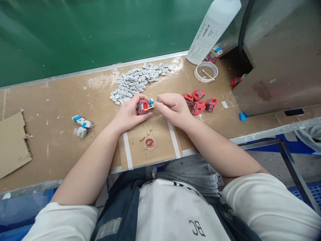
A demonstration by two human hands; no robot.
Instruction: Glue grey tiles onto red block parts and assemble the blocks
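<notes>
My left hand (pixel 129 115) is closed around a small red and grey plastic part (pixel 143 106), its hollow face turned up and toward the right. Between the thumb and fingers of my right hand (pixel 173 108) is a thin wooden stick (pixel 149 108), its tip at the red part. A small blue and white piece (pixel 151 101) shows between the hands; which hand holds it, if either, I cannot tell. Below them, a small clear dish (pixel 149 143) of reddish liquid rests on a cardboard sheet (pixel 136 157) edged with white tape.
Many small grey pieces (pixel 135 82) are heaped behind my hands. Several red parts (pixel 199 107) lie at right, near a tape roll (pixel 196 74) and a large white bottle (pixel 213 31). Blue-taped pieces (pixel 84 124) and torn cardboard (pixel 12 144) lie at left. A metal box (pixel 283 67) stands at right.
</notes>
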